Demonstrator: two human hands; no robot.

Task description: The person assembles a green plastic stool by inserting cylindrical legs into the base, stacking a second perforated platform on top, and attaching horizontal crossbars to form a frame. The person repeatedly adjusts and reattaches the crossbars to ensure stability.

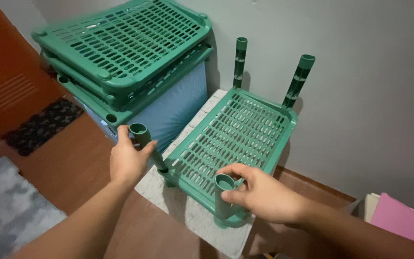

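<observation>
- L hand point(128, 160): fingers curled round near-left post point(147, 144), gripping it.
- R hand point(262, 194): thumb + fingers pinch top of near-right post point(224, 196).
- Both posts stand in front corners of green shelf point(231, 139), which sits on a white slab point(192, 211) by the wall.
- 2 rear posts point(298, 79) upright, untouched.
- Spare shelves point(125, 43) stacked at left, well apart.
</observation>
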